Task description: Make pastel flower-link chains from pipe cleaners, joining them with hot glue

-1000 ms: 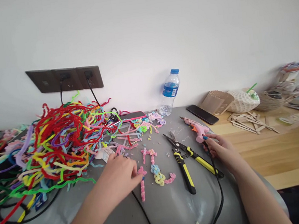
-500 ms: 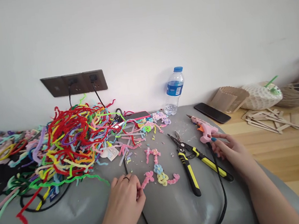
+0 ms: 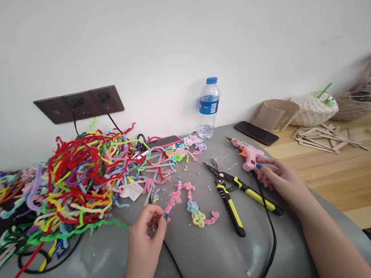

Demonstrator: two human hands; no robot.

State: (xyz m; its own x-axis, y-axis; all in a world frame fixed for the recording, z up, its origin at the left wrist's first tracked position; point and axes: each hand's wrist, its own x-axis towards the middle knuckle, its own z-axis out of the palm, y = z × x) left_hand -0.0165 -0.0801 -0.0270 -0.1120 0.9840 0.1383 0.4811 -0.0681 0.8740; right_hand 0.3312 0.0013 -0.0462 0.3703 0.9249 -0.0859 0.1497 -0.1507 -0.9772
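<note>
Pink twisted pipe cleaner [image 3: 173, 199], pinched at its near end by our left hand [image 3: 148, 230], runs up and away toward the far right. Our right hand [image 3: 276, 181] lies loosely curled, fingertips touching the pink glue gun [image 3: 245, 153], whose nozzle points far-left. Between both hands lie yellow-handled pliers [image 3: 231, 191].

head cam | forward-down — close over grey table [image 3: 219, 260] | faces wall
</note>
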